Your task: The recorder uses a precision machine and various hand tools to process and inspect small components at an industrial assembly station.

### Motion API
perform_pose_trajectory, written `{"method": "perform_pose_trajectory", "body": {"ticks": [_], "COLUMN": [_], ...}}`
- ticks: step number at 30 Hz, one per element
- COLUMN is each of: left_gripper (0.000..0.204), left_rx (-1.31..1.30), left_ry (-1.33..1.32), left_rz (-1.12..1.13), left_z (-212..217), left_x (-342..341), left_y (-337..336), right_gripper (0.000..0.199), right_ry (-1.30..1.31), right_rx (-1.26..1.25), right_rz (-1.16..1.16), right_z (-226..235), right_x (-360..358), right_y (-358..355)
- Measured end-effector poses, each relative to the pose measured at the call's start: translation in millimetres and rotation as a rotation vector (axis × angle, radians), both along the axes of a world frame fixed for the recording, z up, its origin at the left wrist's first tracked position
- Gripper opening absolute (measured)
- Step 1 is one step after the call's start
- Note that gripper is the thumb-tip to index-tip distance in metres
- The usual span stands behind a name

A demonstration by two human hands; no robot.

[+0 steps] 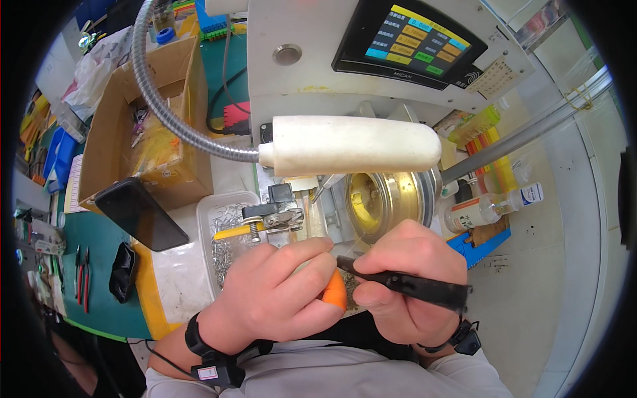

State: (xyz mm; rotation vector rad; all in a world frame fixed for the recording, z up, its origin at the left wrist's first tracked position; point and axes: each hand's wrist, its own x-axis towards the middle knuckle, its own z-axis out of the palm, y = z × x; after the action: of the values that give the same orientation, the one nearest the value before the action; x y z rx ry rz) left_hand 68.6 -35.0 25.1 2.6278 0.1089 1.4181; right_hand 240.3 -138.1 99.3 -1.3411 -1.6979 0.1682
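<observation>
the right hand (pixel 411 278) is closed tight around black tweezers (pixel 405 284), tips pointing left. the left hand (pixel 282 292), with an orange finger cover (pixel 336 292), pinches something too small to see where the tips meet. it looks mid-way: many little metal bits wait in the clear tray (pixel 222 229) by the winding machine (pixel 378 199).

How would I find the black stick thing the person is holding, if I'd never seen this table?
Start at the big white machine with the screen, then look straight down past the white foam tube to the two hands. The right hand grips black tweezers, whose tips meet the left hand. They are thin, flat and black, unlike the red-handled pliers on the green mat far left.
</observation>
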Motion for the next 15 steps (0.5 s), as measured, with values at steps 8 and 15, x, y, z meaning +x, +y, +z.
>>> {"method": "perform_pose_trajectory", "body": {"ticks": [8,15], "left_gripper": [0.031,0.035], "left_rx": [-0.027,-0.057], "left_ry": [0.017,0.047], "left_rz": [0.015,0.04], "left_z": [1.7,-0.4], "left_x": [-4.8,-9.4], "left_y": [-4.5,-0.9], "right_gripper": [0.024,0.029], "right_ry": [0.364,0.035], "right_rx": [0.387,0.043], "right_rz": [0.035,0.008], "right_z": [-30.8,-82.5], "right_x": [5.3,54.6], "right_y": [-13.4,-58.3]}}
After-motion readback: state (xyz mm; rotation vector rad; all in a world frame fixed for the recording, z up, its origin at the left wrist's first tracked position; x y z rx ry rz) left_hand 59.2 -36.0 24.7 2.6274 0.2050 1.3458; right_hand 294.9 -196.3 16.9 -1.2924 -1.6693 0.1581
